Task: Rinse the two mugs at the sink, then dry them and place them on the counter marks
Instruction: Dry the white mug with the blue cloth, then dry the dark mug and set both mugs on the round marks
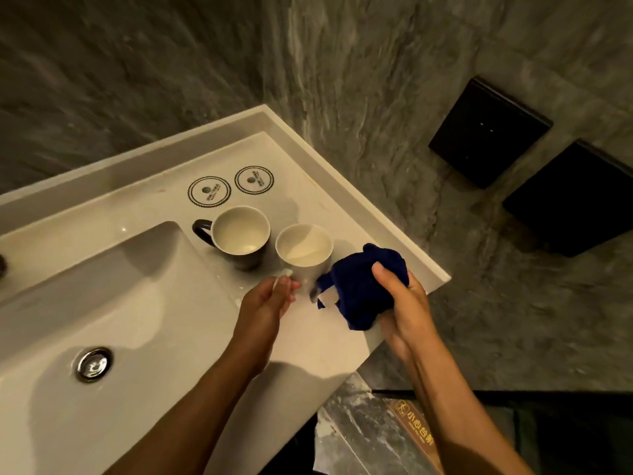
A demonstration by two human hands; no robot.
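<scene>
A white mug [304,250] stands upright on the white counter [329,337], and my left hand [270,301] grips its handle at the near left side. My right hand [404,303] holds a crumpled dark blue cloth [359,286] that touches the mug's right side. A black mug [239,236] with a white inside stands upright just left of it, handle pointing left. Two round printed marks, the left mark [209,191] and the right mark [254,180], lie on the counter behind the mugs, both bare.
The white sink basin [102,286] with a chrome drain [93,364] lies to the left. A raised rim [376,214] runs along the counter's back and right edges. Two black boxes [489,132] hang on the grey stone wall at the right.
</scene>
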